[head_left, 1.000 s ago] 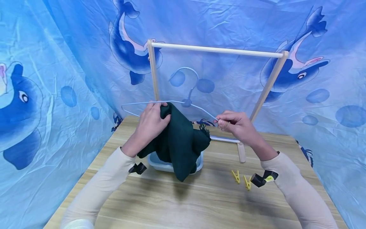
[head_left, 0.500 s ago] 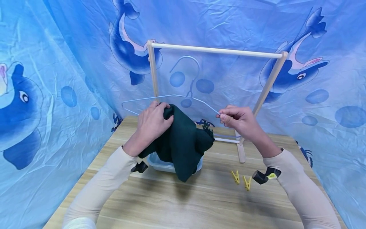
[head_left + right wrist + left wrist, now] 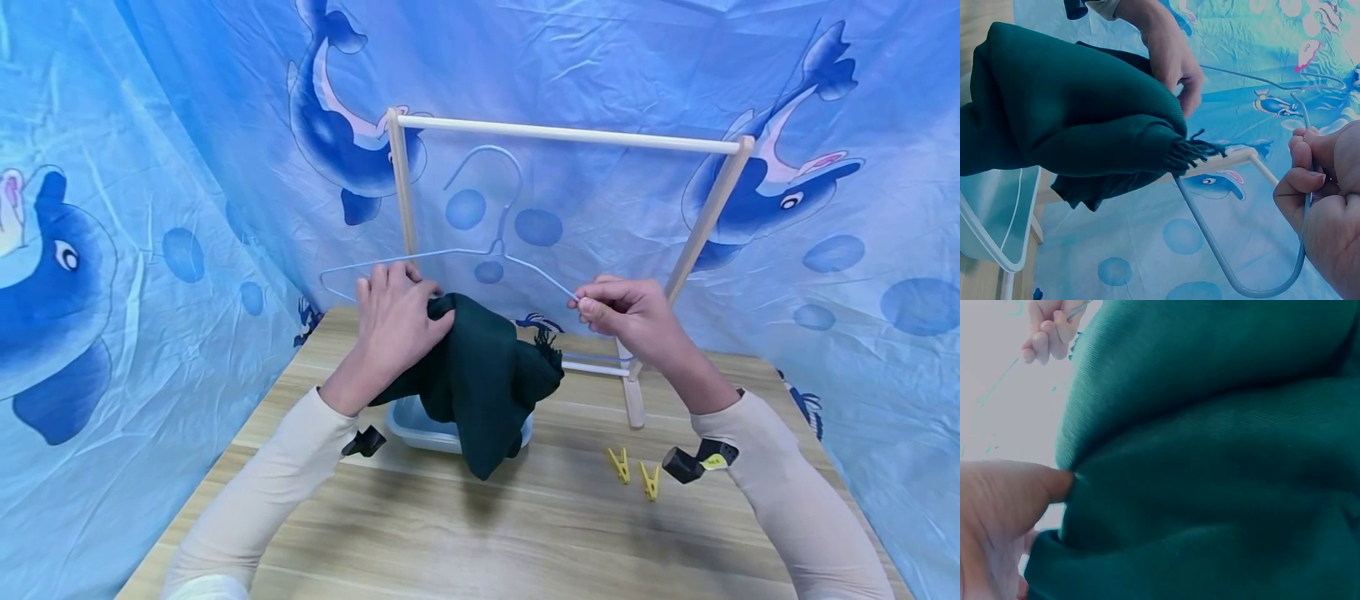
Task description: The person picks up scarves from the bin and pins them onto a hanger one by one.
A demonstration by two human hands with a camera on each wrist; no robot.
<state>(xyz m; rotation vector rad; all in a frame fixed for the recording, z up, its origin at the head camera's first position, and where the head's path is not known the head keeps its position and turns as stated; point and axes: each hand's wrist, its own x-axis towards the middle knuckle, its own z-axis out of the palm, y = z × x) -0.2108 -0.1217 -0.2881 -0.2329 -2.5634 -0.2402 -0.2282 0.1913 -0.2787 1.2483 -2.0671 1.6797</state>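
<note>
A dark green scarf point(image 3: 483, 375) with a fringed end hangs bunched from my left hand point(image 3: 397, 312), which pinches its upper edge between thumb and fingers. In the left wrist view the thumb point(image 3: 1054, 485) presses the cloth's near side, while the other fingers are mostly hidden. My right hand point(image 3: 626, 312) grips the right corner of a light blue wire hanger point(image 3: 501, 237), its hook upward. The hanger's lower bar point(image 3: 1210, 240) runs behind or into the scarf, which hides how the two meet. The left fingertips lie close to the hanger's left shoulder; contact is unclear.
Below the scarf stands a pale blue basin point(image 3: 423, 437) on the wooden table point(image 3: 480, 550). A clothes rack with a white rail point(image 3: 570, 134) rises behind. Two yellow clothespins, the left clothespin point(image 3: 619, 465) and the right clothespin point(image 3: 650, 481), lie at right. A dolphin-print curtain surrounds the table.
The hanger has tipped up, its hook rising, with my right hand slightly higher and further right. My left fingers have spread, and the scarf's top edge sits lower below the hanger's shoulder.
</note>
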